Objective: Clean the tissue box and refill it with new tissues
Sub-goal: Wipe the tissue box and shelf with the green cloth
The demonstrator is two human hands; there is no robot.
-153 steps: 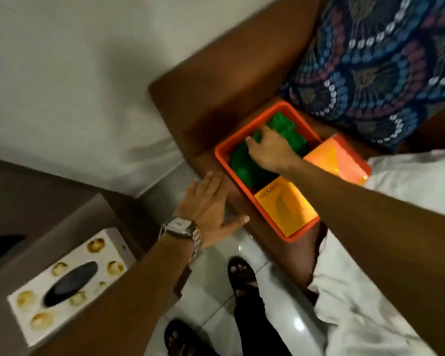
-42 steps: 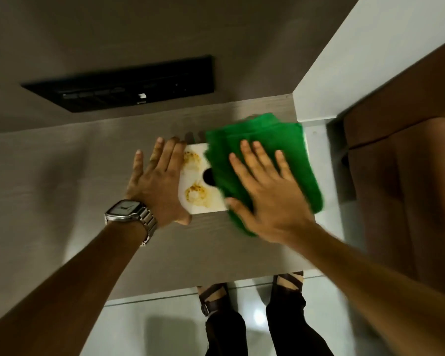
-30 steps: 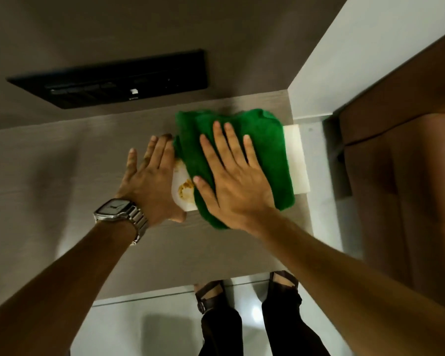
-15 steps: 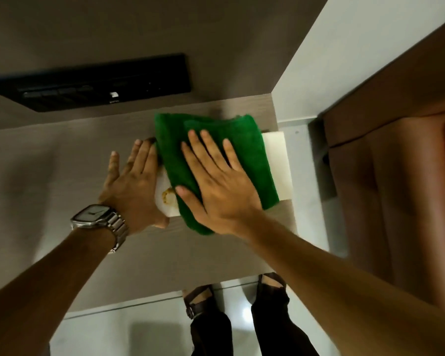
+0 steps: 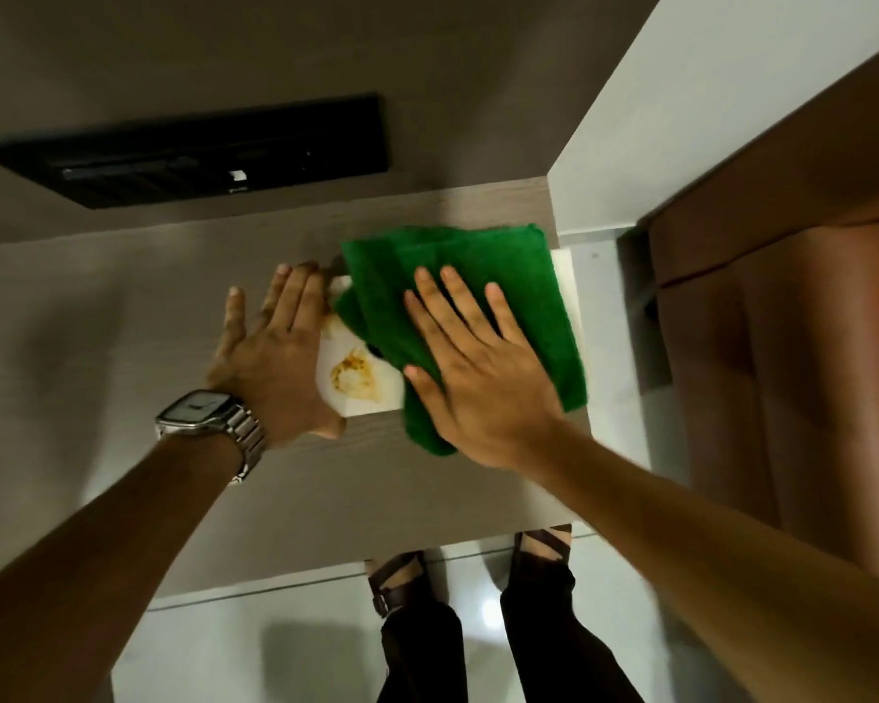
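Observation:
A white tissue box [image 5: 354, 383] with yellow-brown flower prints lies on a grey wooden shelf [image 5: 123, 322]. A folded green cloth [image 5: 478, 266] covers most of the box's top, so its opening is hidden. My right hand [image 5: 483, 378] lies flat on the cloth with fingers spread, pressing it onto the box. My left hand [image 5: 270, 357], with a metal watch on the wrist, is pressed against the box's left side, its thumb at the near corner, steadying it.
A black flat device [image 5: 199, 154] sits under the shelf's back wall. A white wall [image 5: 681, 119] closes the right end of the shelf, and a brown sofa arm [image 5: 782, 322] stands beyond it. My sandalled feet [image 5: 402, 580] stand on the glossy floor below.
Over the last second my right hand slid the green cloth back to the right across the box's top, uncovering more of the printed left end. My left hand stays on the box's left side.

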